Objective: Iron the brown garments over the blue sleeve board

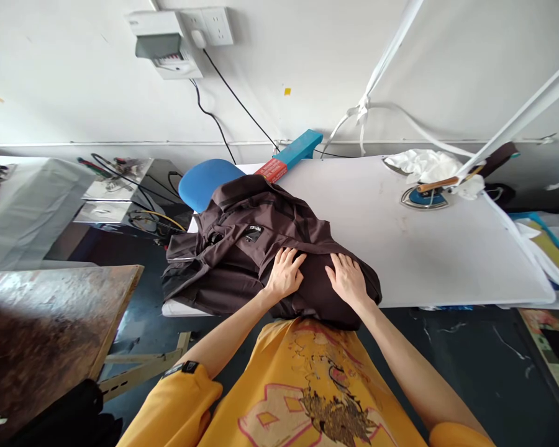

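Observation:
A dark brown jacket (279, 217) lies bunched across the left part of the white ironing table (428, 267), its front edge hanging over toward my body. A small black label shows near its collar. On the cloth right of the label rests my left hand (285, 273), palm down with fingers slightly spread. My right hand (348, 279) lies flat on the jacket's right-hand part, thumb apart from the fingers. Both hands press on the fabric without gripping it.
An iron (423, 197) with a wooden handle sits at the table's back right, beside crumpled white cloth (423, 164). Behind the jacket are a blue padded board (209, 183) and a blue arm (300, 149). A worn wooden table (51, 323) stands at left. White straps (366, 102) hang at right.

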{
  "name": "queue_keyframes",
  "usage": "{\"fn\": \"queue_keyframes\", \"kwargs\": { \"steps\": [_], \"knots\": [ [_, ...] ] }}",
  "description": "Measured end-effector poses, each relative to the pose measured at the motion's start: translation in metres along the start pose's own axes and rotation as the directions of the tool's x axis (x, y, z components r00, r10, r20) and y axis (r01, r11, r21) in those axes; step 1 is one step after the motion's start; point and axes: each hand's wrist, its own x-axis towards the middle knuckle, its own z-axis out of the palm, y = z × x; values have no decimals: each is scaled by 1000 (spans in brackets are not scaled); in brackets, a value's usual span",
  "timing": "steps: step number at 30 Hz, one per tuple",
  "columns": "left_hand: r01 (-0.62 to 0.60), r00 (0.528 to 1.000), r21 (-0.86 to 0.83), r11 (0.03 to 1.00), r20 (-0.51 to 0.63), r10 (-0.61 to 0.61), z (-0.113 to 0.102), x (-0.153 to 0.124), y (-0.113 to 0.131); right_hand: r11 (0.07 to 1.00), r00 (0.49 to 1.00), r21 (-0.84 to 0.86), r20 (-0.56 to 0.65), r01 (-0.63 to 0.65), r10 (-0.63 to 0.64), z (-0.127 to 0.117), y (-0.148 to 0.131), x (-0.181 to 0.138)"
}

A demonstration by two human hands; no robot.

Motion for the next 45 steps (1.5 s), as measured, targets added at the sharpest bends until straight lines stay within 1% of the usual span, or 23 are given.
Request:
{"fn": "queue_keyframes", "kwargs": {
  "steps": [3, 4, 6, 7, 9, 11, 13, 16, 19, 22, 23, 24, 26, 27, 28, 29, 31, 33, 36, 39, 41, 43, 45],
  "knots": [
    [-54, 999, -33, 998, -7, 54, -5, -14, 12, 983, 991, 161, -116, 86, -67, -13, 12, -22],
    [-66, 998, -46, 997, -2, 66, -7, -19, 17, 974, 983, 216, -181, 66, -26, -16, 21, -32],
    [-48, 999, -54, 997, 10, 48, -10, -29, 27, 946, 943, 306, -273, -103, 191, -19, 44, -51],
    [-8, 1000, -45, 999, 14, 9, -12, -33, 31, 904, 907, 356, -255, -235, 336, -18, 57, -60],
    [125, 992, -4, 992, 17, -125, -13, -38, 36, 760, 834, 453, -60, -467, 548, -12, 80, -75],
    [259, 966, 27, 966, 18, -259, -13, -40, 39, 630, 786, 503, 186, -592, 590, -6, 94, -86],
    [334, 942, 13, 943, 36, -334, -13, -39, 41, 574, 770, 526, 308, -627, 558, -4, 97, -93],
    [397, 916, -57, 916, 95, -391, -17, -36, 41, 558, 768, 544, 312, -627, 559, -10, 91, -100],
    [467, 873, -104, 878, 210, -440, -28, -36, 39, 568, 764, 528, 300, -632, 571, -19, 88, -111],
    [465, 851, -60, 883, 305, -427, -40, -38, 40, 612, 766, 466, 323, -640, 555, -24, 87, -121],
    [436, 863, -27, 899, 297, -410, -42, -37, 42, 641, 776, 444, 275, -626, 568, -26, 85, -122],
    [393, 885, 1, 919, 269, -379, -42, -35, 44, 682, 794, 425, 181, -596, 581, -28, 79, -120],
    [271, 946, 21, 962, 180, -271, -38, -29, 49, 789, 839, 401, -87, -465, 538, -33, 60, -111],
    [195, 971, 13, 981, 135, -195, -33, -25, 51, 846, 864, 395, -204, -357, 460, -36, 47, -104],
    [113, 989, -1, 994, 100, -112, -28, -20, 52, 890, 896, 396, -276, -225, 349, -39, 32, -95],
    [27, 996, -13, 1000, 80, -26, -23, -16, 51, 910, 928, 407, -304, -79, 217, -41, 16, -86],
    [-121, 990, -8, 993, 70, 121, -15, -6, 47, 901, 955, 405, -296, 153, -29, -40, -11, -68],
    [-216, 973, 39, 976, 88, 212, -13, 8, 38, 896, 949, 360, -267, 261, -169, -34, -28, -54],
    [-334, 936, 123, 934, 162, 313, -19, 37, 25, 918, 952, 290, -220, 271, -212, -18, -34, -44],
    [-467, 862, 113, 877, 278, 423, -24, 72, 17, 931, 955, 233, -162, 282, -248, -6, -30, -42],
    [-458, 857, 74, 886, 303, 418, -25, 90, 14, 934, 954, 201, -122, 295, -275, -1, -30, -41],
    [-370, 895, 25, 929, 279, 349, -24, 102, 13, 948, 961, 165, -100, 273, -259, 0, -30, -39],
    [-272, 930, -36, 962, 248, 272, -23, 108, 14, 976, 980, 109, -89, 189, -179, 1, -31, -37]
  ]
}}
